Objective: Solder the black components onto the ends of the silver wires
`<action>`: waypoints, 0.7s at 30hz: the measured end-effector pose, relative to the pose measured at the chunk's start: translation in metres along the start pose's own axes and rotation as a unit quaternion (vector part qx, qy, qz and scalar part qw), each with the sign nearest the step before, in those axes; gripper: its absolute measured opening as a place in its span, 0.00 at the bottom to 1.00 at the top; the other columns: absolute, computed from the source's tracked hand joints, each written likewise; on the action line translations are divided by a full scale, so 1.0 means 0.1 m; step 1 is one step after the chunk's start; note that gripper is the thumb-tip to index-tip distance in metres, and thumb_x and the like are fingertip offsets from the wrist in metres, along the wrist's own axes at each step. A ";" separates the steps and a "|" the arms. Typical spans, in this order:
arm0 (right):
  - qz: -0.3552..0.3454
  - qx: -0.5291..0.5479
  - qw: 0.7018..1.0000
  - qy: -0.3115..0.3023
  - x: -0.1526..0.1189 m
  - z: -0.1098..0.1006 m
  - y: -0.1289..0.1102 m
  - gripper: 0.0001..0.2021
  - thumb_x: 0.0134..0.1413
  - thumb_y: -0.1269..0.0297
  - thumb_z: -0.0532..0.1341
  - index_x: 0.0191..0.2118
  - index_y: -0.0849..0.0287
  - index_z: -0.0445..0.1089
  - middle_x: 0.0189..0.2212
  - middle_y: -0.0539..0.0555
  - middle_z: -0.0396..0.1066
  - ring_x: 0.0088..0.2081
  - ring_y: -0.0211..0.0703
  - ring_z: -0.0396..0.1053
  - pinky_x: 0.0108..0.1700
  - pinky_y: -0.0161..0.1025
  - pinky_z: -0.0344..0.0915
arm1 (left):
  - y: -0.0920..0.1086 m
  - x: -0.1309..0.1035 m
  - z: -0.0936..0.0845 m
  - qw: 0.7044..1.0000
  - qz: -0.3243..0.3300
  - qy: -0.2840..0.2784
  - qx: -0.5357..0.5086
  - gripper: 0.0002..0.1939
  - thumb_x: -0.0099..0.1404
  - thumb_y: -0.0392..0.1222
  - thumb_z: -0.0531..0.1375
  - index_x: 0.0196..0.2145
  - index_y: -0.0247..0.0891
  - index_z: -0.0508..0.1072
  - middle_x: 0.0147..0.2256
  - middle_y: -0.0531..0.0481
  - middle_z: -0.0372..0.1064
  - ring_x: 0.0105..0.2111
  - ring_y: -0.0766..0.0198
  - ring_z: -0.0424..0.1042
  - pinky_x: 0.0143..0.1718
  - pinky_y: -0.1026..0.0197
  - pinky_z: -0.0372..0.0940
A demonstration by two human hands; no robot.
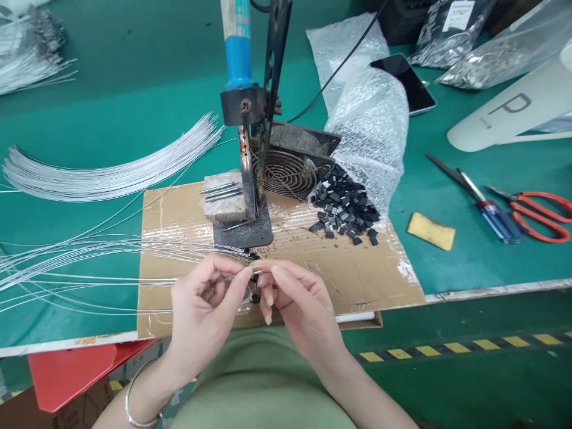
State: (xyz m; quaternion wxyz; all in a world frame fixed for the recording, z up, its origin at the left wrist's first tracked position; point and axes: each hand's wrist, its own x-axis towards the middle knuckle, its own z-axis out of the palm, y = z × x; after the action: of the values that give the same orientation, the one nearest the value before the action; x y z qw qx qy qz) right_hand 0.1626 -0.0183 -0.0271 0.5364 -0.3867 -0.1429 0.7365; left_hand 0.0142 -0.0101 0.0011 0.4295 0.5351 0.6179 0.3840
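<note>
My left hand [205, 304] is closed in a pinch on a thin white wire near its end, over the cardboard sheet [330, 268]. Its fingertips meet those of my right hand [304, 292], whose thumb and forefinger pinch something small and slim that I cannot make out. Loose white wires [102, 245] run in from the left, several of them ending in small black pieces [255, 298] beside and under my fingers. Just beyond my hands, a blue-handled soldering iron [239, 59] hangs tip down in a stand above a dark metal plate [263, 229].
Black connector pieces [346, 202] spill from a bubble-wrap bag [370, 131]. A fan [288, 170] lies behind the iron. Thick wire bundle [111, 176] at left; yellow sponge [431, 231], screwdriver [498, 220], red-handled scissors [540, 214], phone [404, 83] and white cup [504, 107] at right.
</note>
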 end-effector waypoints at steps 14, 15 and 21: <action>-0.040 -0.056 0.998 0.013 0.00 0.00 0.01 0.05 0.52 0.60 0.76 0.33 0.54 0.86 0.23 0.49 0.75 0.20 0.35 0.68 0.20 0.34 0.71 | -0.01 -0.02 -0.03 1.000 0.019 -0.005 -0.010 0.05 0.69 0.41 0.68 0.33 0.40 0.80 0.28 0.52 0.75 0.27 0.67 0.70 0.27 0.66 0.63; -0.043 -0.059 0.997 0.012 0.00 -0.01 0.01 0.05 0.53 0.60 0.76 0.33 0.54 0.86 0.23 0.49 0.75 0.20 0.35 0.68 0.21 0.34 0.71 | -0.01 -0.02 -0.03 1.000 0.020 -0.004 -0.008 0.05 0.69 0.41 0.68 0.33 0.40 0.80 0.28 0.52 0.75 0.27 0.66 0.70 0.27 0.66 0.64; -0.053 -0.062 0.997 0.008 0.00 -0.02 0.02 0.04 0.54 0.61 0.75 0.33 0.53 0.85 0.23 0.49 0.75 0.20 0.35 0.68 0.21 0.34 0.72 | -0.04 -0.03 -0.01 1.000 0.030 0.000 -0.004 0.04 0.69 0.40 0.67 0.35 0.42 0.79 0.28 0.53 0.75 0.26 0.68 0.70 0.28 0.66 0.63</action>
State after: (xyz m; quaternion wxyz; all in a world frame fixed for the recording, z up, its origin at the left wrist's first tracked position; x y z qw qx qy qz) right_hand 0.1624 -0.0200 -0.0295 0.5511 -0.4168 -0.2039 0.6935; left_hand 0.0119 -0.0132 -0.0017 0.4200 0.5520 0.6000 0.3986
